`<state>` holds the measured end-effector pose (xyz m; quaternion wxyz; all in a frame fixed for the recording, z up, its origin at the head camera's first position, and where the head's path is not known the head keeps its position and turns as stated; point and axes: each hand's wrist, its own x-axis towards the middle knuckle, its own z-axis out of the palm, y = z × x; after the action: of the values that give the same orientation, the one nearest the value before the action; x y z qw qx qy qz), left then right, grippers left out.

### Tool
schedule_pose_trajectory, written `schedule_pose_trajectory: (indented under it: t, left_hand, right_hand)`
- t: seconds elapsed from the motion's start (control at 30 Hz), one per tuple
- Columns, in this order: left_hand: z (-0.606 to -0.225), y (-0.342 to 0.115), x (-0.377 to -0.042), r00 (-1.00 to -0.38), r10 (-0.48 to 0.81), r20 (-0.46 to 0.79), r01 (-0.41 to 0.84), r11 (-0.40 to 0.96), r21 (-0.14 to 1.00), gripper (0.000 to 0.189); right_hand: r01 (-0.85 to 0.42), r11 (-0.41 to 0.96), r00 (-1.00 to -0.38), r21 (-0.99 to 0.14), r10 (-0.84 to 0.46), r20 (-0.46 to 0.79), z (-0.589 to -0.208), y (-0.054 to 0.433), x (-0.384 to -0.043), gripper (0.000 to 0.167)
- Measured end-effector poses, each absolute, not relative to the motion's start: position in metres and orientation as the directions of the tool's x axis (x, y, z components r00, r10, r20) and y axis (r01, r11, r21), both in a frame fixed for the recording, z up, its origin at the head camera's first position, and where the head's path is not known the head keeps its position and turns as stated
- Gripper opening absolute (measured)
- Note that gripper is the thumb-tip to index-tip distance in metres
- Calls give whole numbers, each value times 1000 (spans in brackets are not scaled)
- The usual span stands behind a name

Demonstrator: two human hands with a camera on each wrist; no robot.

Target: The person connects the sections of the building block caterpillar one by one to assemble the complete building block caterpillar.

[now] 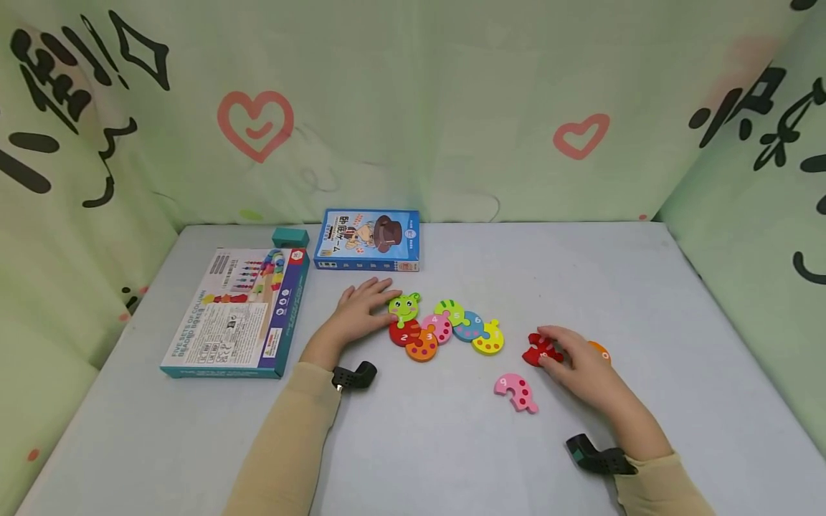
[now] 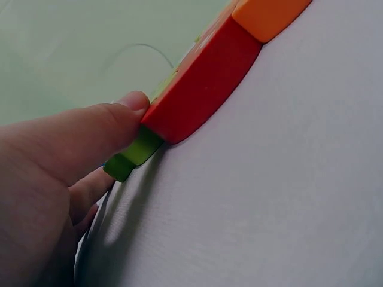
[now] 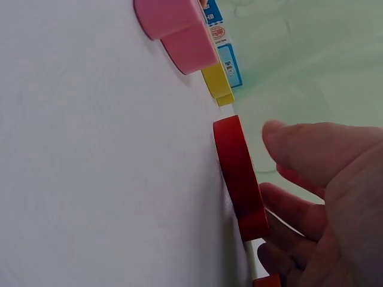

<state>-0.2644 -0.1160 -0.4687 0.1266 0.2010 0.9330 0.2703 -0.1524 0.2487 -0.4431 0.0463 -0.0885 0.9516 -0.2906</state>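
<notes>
A row of joined wooden caterpillar puzzle pieces (image 1: 422, 347) lies flat on the table, numbered and brightly coloured. At its left end is the green smiling head piece (image 1: 404, 308); my left hand (image 1: 358, 312) rests against it, thumb and fingertips at its left edge. The thumb in the left wrist view reaches the seam between the head and the red piece (image 2: 203, 78). Further right, my right hand (image 1: 584, 365) has thumb and fingers around a red caterpillar piece (image 1: 540, 350). In the right wrist view, one red edge (image 3: 239, 179) stands close to the table, with more red behind the thumb.
A pink piece (image 1: 516, 391) marked 9 lies in front of my right hand, and an orange piece (image 1: 601, 350) shows partly behind it. Two boxes, a large puzzle box (image 1: 235, 308) and a blue game box (image 1: 368, 240), stand left and behind, near a small teal block (image 1: 290, 237).
</notes>
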Motion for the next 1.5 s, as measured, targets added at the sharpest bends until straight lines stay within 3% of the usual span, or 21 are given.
schedule_pose_trajectory:
  t: [0.1,0.33,0.53,0.73,0.97,1.1,1.5]
  left_hand:
    - [-469,-116,-264,-886,445,-128,309,774,552,54]
    - [-469,-116,-264,-888,440,-131,303,775,554,54]
    - [-468,-116,-264,-889,439,-130,302,777,552,53]
    - [-468,-116,-265,-887,442,-136,304,778,550,54]
    - [-468,-116,-264,-888,440,-136,303,781,547,54]
    - [-467,-116,-264,-889,437,-135,300,781,548,53]
    - [-467,-116,-265,-886,447,-124,312,773,552,53]
  right_hand:
    - [-135,825,-980,-549,-193,-49,-445,248,-153,55]
    - [-171,811,-973,-559,-229,-34,-446,247,-151,52]
    - [-140,841,-977,-523,-203,-65,-444,244,-152,63]
    - [-157,855,-978,-494,-204,-43,-447,244,-152,55]
    - [-149,864,-980,-481,-193,-43,-446,243,-153,64]
    - [-135,867,-983,-480,-177,-44,-447,243,-154,61]
    - [-172,770,-971,-615,-239,-29,-430,232,-177,54]
